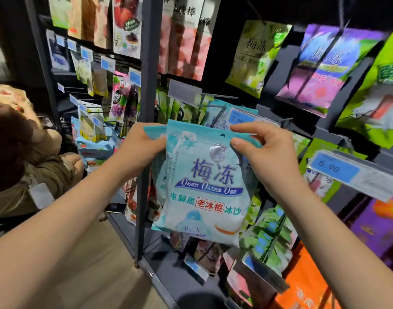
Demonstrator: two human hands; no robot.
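The left hand (142, 143) curls round the upper left edge of a pale blue pouch (204, 188), with what seem to be more of the same pouches stacked behind it, though the overlap makes this hard to tell. The right hand (264, 150) pinches the pouch's top right corner between thumb and forefinger, beside the hang hole. The pouch hangs upright in front of the display rack (146, 130), just below a blue price tag (240, 118) on a peg of matching packs. A green pouch (255, 56) and a purple pouch (324, 65) hang higher up. Another person (23, 170) crouches at the left.
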